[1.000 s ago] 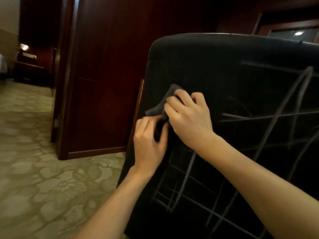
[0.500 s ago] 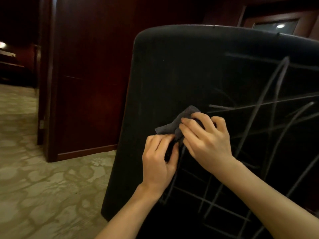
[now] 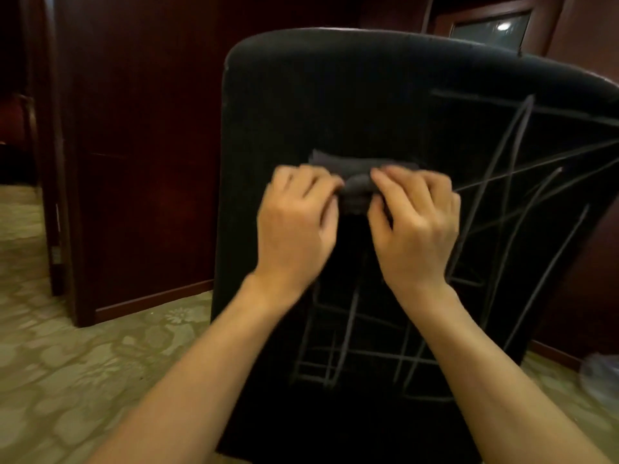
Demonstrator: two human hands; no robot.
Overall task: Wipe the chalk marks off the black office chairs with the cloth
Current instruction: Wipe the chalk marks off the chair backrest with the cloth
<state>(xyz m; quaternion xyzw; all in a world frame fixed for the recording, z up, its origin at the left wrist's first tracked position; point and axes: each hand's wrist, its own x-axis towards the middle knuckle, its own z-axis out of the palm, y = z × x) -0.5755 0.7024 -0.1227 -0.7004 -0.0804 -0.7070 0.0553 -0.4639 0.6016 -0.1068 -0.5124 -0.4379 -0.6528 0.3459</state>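
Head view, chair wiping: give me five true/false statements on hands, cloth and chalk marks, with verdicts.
1. Both hands grip the dark grey cloth. True: the left hand and the right hand each hold one end.
2. The cloth lies on the carpet. False: it is held against the black upholstered chair back.
3. White chalk lines remain on the chair back. True: they show to the right of the hands and below them.
4. The floor is bare wood. False: it is a pale green patterned carpet.
5. The right hand is flat and open. False: its fingers curl on the cloth.
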